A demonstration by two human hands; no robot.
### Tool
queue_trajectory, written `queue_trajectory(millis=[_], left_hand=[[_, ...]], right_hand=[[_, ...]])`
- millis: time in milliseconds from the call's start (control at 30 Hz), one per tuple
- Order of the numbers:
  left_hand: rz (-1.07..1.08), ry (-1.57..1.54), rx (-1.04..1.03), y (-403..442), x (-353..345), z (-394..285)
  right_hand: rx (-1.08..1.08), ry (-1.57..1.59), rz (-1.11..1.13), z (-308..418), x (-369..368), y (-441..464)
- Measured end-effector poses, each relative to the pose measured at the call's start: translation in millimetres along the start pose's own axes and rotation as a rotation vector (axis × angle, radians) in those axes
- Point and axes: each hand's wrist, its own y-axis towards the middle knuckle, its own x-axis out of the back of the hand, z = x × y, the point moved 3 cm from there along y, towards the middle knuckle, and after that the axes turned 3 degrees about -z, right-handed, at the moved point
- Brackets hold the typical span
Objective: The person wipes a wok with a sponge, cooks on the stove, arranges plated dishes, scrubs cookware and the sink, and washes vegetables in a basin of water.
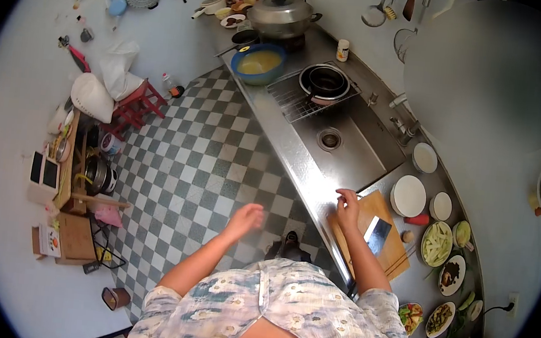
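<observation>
My left hand (246, 221) hangs in the air over the checkered floor, a little blurred, its fingers loosely bent and nothing visible in them. Near the counter's front edge, my right hand (347, 206) is over the corner of a wooden cutting board (365, 215), fingers bent and apart, with no object seen in it. A cleaver (377, 235) with a broad blade lies flat on that board, partly behind my right forearm. Beside the board are a white bowl (408, 196), a red object (416, 219) and a small brownish round item (407, 236).
The steel sink (355, 152) has a wire rack (284, 99) carrying dark pans (327, 79). A blue basin (258, 63) of yellowish liquid and a lidded pot (280, 15) stand farther along. Cut pale vegetables (436, 244) and several dishes line the right. A red stool (140, 103) stands left.
</observation>
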Motion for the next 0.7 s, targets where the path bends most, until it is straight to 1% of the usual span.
queue_trajectory(millis=[67,133,167,267,333,367,500,600,633,700], left_hand=[[0.037,-0.007,-0.003,39,-2,-24],[0.088,-0.003,-0.003,76,-8,-46],[0.126,-0.017,-0.018,99,-10,-47],[0.199,0.027,0.001,167,-14,-57],[0.209,0.050,0.009,213,-13,-68],[0.199,0.044,0.002,236,-11,-76],[0.189,-0.013,-0.003,335,3,-108],[0.234,-0.008,-0.021,398,15,-135],[0.227,-0.018,0.018,417,18,-141],[0.246,-0.012,0.027,452,20,-150]], right_hand=[[0.019,0.057,-0.010,2,-26,34],[-0.094,0.099,0.067,3,-48,65],[-0.191,0.202,0.108,-16,-66,79],[-0.516,0.502,0.171,-22,-94,122],[-0.608,0.636,0.162,-18,-110,153],[-0.650,0.703,0.156,-17,-119,169],[-0.718,0.784,0.113,-24,-162,229],[-0.755,0.764,-0.023,-55,-206,267],[-0.775,0.781,-0.056,-65,-220,278],[-0.852,0.781,-0.123,-82,-245,302]])
